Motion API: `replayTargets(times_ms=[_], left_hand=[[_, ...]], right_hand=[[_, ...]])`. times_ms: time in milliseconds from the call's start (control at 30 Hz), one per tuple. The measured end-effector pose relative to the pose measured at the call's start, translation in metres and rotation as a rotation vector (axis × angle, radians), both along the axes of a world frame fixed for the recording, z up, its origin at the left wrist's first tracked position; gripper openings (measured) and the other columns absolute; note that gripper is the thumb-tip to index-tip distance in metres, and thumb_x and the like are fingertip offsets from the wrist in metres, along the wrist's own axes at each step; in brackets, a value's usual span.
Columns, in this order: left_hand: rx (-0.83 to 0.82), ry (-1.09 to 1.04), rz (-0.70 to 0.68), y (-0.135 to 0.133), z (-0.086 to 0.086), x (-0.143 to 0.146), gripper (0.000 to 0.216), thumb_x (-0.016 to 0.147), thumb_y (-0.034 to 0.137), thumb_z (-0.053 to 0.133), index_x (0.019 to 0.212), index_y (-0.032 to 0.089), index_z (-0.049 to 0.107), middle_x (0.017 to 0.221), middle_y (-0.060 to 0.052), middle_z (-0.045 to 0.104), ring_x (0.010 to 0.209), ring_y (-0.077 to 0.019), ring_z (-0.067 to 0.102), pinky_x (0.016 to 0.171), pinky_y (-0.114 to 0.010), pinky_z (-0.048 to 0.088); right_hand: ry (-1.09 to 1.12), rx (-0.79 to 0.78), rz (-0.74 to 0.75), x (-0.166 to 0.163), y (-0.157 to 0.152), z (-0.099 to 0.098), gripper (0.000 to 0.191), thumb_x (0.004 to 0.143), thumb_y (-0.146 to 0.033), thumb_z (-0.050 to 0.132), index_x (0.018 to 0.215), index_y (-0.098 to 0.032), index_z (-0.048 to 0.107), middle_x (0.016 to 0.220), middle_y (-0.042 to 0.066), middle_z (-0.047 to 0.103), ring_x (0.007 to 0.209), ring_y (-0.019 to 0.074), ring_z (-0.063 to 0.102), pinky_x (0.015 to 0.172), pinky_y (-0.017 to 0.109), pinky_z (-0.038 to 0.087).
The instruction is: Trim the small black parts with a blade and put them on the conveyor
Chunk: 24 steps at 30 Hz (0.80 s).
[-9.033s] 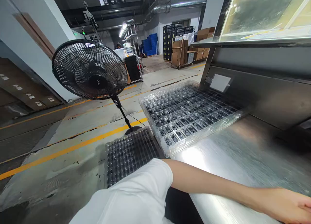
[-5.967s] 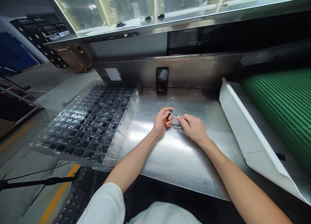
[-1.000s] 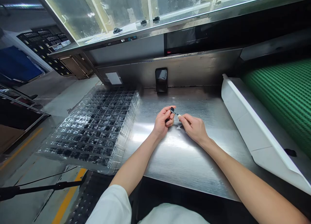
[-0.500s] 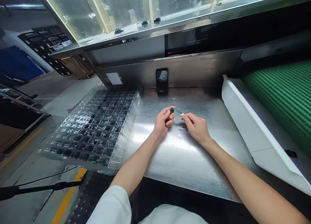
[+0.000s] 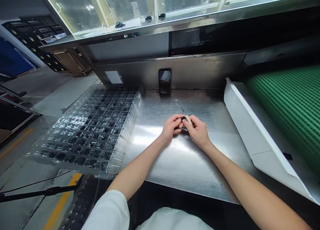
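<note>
My left hand point(image 5: 172, 127) pinches a small black part point(image 5: 182, 118) over the steel bench point(image 5: 180, 156). My right hand point(image 5: 197, 131) touches it from the right and holds a thin tool point(image 5: 185, 115) with a pale handle and a metal tip pointing up and away. The two hands meet at the fingertips near the middle of the bench. A stack of clear plastic trays point(image 5: 92, 130) filled with small black parts lies to the left of my left hand.
A black phone point(image 5: 164, 81) leans against the steel back wall. A white guide board point(image 5: 252, 136) borders a green conveyor belt point(image 5: 290, 103) on the right. A glass shelf point(image 5: 150, 10) with small black parts hangs overhead. Yellow floor lines show at lower left.
My hands have come together; the gap between them has closed. The tool's tip now points up and away instead of at the part, and the view has shifted slightly.
</note>
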<state>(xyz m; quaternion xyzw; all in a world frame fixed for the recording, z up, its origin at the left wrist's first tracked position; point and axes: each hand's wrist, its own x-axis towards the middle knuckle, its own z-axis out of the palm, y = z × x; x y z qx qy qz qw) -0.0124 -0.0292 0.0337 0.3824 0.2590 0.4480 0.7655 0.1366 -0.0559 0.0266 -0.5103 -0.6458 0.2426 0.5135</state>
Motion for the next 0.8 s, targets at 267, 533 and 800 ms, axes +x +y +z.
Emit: replayTargets(times_ms=[267,533,800], left_hand=[[-0.048,-0.039,-0.007,-0.002,0.002,0.001,0.030,0.085,0.033,0.076,0.107,0.013,0.071,0.067,0.003,0.050,0.043,-0.0023,0.027,0.044,-0.017,0.013],[-0.205,-0.151,0.000,-0.001,0.008,-0.002,0.018,0.097,0.035,0.063,0.095,0.017,0.061,0.067,0.005,0.043,0.041,-0.0035,0.025,0.042,-0.017,0.013],[-0.151,-0.109,-0.023,0.000,0.005,0.000,0.032,0.089,0.043,0.074,0.083,0.018,0.054,0.061,0.008,0.040,0.039,-0.0035,0.022,0.040,-0.018,0.011]], right_hand=[[-0.056,0.079,-0.134,-0.001,-0.003,0.002,0.045,0.100,-0.056,0.050,0.071,-0.022,0.042,0.059,-0.004,0.035,0.055,0.0138,0.034,0.057,0.028,0.031],[0.091,0.065,-0.269,0.009,0.009,-0.006,0.039,0.091,-0.050,0.060,0.110,-0.017,0.067,0.081,0.002,0.058,0.061,0.0151,0.044,0.058,0.028,0.035],[-0.075,-0.012,-0.256,0.010,0.013,-0.010,0.049,0.084,-0.058,0.058,0.102,-0.016,0.076,0.072,0.001,0.058,0.056,0.0158,0.042,0.056,0.030,0.033]])
